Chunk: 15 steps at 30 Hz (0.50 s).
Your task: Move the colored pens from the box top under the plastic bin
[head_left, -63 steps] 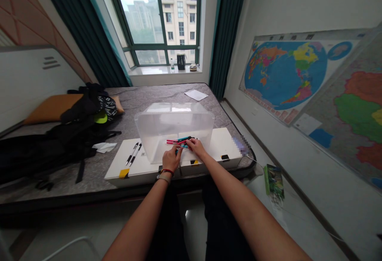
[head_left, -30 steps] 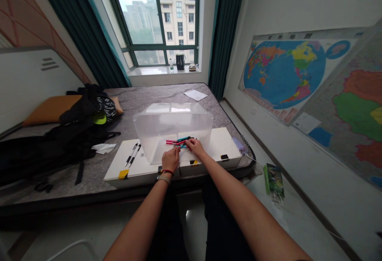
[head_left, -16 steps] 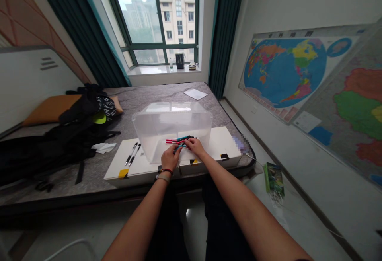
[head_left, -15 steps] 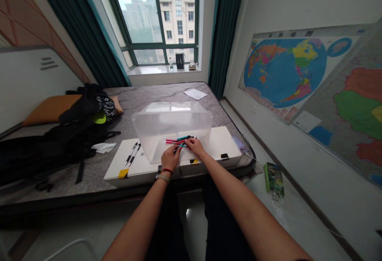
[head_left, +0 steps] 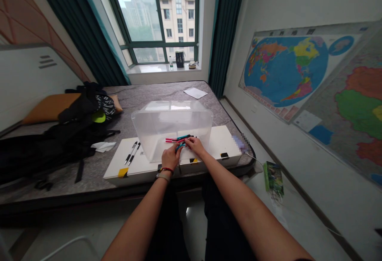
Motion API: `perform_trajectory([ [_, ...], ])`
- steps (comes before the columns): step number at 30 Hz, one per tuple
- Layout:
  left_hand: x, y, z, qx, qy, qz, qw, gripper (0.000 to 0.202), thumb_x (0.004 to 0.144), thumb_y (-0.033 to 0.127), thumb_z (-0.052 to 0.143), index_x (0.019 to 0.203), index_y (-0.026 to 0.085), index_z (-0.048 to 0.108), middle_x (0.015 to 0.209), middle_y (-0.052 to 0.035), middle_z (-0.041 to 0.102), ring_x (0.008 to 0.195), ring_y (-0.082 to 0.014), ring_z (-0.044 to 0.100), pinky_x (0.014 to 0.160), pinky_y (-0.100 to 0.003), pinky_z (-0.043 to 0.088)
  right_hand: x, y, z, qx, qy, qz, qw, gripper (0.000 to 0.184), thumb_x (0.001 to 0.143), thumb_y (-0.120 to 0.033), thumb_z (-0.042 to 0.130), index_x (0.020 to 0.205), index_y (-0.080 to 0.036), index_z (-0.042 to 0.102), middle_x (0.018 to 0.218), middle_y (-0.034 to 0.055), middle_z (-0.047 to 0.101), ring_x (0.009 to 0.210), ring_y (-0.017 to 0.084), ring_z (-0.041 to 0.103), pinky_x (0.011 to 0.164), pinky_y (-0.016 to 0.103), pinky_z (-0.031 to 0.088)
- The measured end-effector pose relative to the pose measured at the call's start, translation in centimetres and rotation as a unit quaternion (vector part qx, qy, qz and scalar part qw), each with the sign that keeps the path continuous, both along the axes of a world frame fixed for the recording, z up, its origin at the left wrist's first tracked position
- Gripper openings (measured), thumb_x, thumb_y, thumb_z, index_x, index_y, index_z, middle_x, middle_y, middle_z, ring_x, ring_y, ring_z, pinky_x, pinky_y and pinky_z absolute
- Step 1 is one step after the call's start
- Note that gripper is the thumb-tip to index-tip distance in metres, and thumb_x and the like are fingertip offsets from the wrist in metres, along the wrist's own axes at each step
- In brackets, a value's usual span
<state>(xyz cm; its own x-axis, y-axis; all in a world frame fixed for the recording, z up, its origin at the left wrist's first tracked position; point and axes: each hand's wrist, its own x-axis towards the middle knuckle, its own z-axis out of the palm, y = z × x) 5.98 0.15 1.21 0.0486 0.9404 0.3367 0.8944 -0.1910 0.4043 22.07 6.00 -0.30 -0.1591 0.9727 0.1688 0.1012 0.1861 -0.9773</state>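
Observation:
A teal pen (head_left: 180,146) is pinched at one end by my left hand (head_left: 170,157), its fingers closed. My right hand (head_left: 195,146) has its fingertips closed at the pen's other end, and they partly hide it. Just beyond my hands lie several red and teal pens (head_left: 170,140), inside the clear plastic bin (head_left: 171,123). The bin rests on its side, its opening facing me, on white boxes (head_left: 221,139). Two black-and-white pens (head_left: 133,153) lie side by side on the box left of the bin.
The boxes sit at the front edge of a grey mattress (head_left: 125,94). Black bags and clothing (head_left: 44,149) lie at left, a crumpled tissue (head_left: 103,146) beside them. A paper sheet (head_left: 195,92) lies farther back. A green box (head_left: 273,178) stands on the floor at right.
The teal pen between my hands has turned to a steeper slant and shows more clearly. Both hands have hardly moved, and the bin and other pens stay put.

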Motion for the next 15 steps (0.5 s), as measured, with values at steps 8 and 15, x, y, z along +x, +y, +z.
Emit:
perform_trajectory([
  [8, 0.02, 0.16, -0.39, 0.026, 0.006, -0.014, 1.0, 0.04, 0.098, 0.043, 0.033, 0.102, 0.023, 0.067, 0.097, -0.0075, 0.071, 0.09, -0.02, 0.063, 0.079, -0.03, 0.04, -0.07, -0.1, 0.08, -0.005, -0.007, -0.01, 1.0, 0.033, 0.081, -0.047, 0.059, 0.068, -0.017, 0.061, 0.056, -0.0017, 0.055, 0.051, 0.011, 0.046, 0.053, 0.023, 0.037],
  [15, -0.08, 0.19, -0.67, 0.008, 0.049, 0.013, 0.999, 0.045, 0.099, 0.046, 0.029, 0.115, 0.024, 0.064, 0.082, -0.0079, 0.069, 0.075, -0.0208, 0.062, 0.07, -0.03, 0.037, -0.05, -0.12, 0.13, -0.002, 0.007, 0.012, 1.0, 0.031, 0.082, -0.045, 0.057, 0.072, -0.016, 0.063, 0.061, -0.0006, 0.058, 0.053, 0.011, 0.047, 0.054, 0.024, 0.038],
])
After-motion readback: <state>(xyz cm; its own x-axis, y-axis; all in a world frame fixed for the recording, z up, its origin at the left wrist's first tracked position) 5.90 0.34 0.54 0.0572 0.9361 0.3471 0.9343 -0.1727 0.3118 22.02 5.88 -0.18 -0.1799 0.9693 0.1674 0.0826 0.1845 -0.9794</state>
